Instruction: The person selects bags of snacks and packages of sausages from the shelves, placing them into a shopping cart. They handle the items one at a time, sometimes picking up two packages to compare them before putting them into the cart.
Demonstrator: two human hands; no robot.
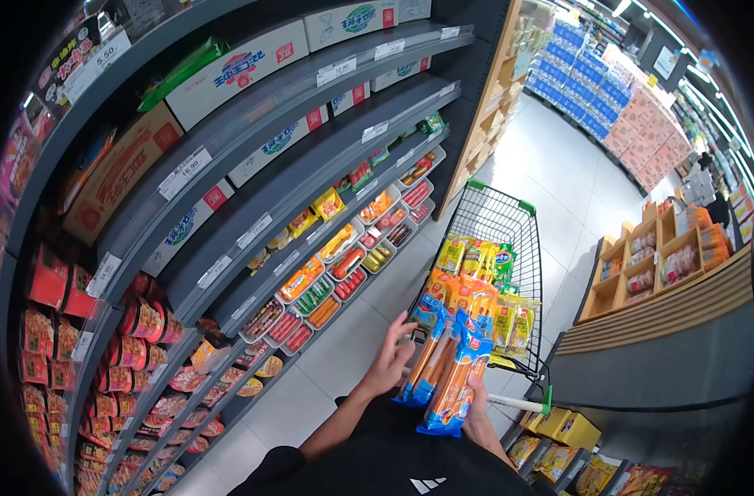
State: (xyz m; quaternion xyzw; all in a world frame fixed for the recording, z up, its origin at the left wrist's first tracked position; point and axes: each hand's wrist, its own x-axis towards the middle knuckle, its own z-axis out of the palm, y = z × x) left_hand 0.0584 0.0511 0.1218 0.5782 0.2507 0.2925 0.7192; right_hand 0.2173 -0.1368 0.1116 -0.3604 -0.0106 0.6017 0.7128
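In front of my chest my right hand (478, 401) is closed around the side of blue-and-orange sausage packs (459, 384), which show long sausages through clear film. At least two packs lie side by side, tilted. My left hand (387, 360) is just left of them, fingers apart and slightly bent, holding nothing that I can see. Directly beyond the packs stands a wire shopping cart (532, 256) with green corners. Yellow and orange snack packs (476, 260) and yellow-green packs (514, 322) fill much of its near part.
Left of me runs a tall grey shelf (311, 178) with cartons, price tags and instant noodle bowls (133, 351). Clear trays of small sausages (340, 264) line its low level. To the right is a wooden display bin (633, 260). Pale floor tiles (550, 157) lead to stacked blue cartons (579, 78).
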